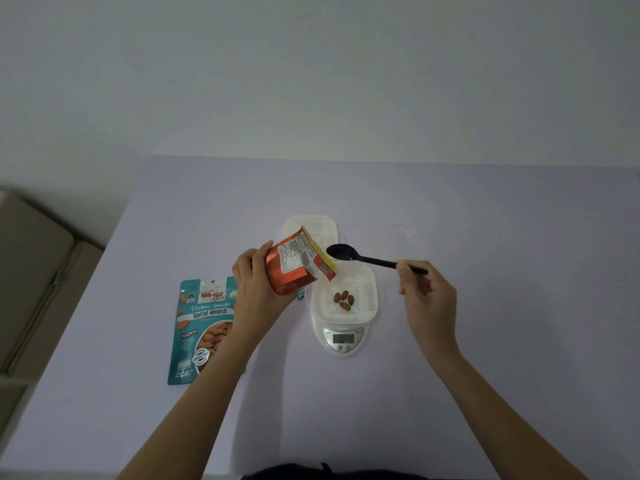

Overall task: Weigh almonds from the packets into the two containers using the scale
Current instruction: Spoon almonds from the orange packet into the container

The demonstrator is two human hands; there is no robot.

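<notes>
My left hand [258, 289] grips an orange foil almond packet [294, 265], tilted with its open mouth toward the right, over the left rim of a white slotted container [367, 289]. That container sits on a white digital scale [343, 341] and holds several almonds [344, 300]. My right hand [424, 292] pinches the handle of a black spoon [363, 258]; its bowl hovers just right of the packet's mouth, above the container's far edge. A second white container [325, 226] lies behind, partly hidden by the packet. A teal roasted-almonds packet [202, 327] lies flat to the left.
A clear plastic lid [394, 240] rests on the lilac table [485, 341] at the back right. A beige piece of furniture [31, 278] stands beyond the table's left edge. A plain wall rises behind the table.
</notes>
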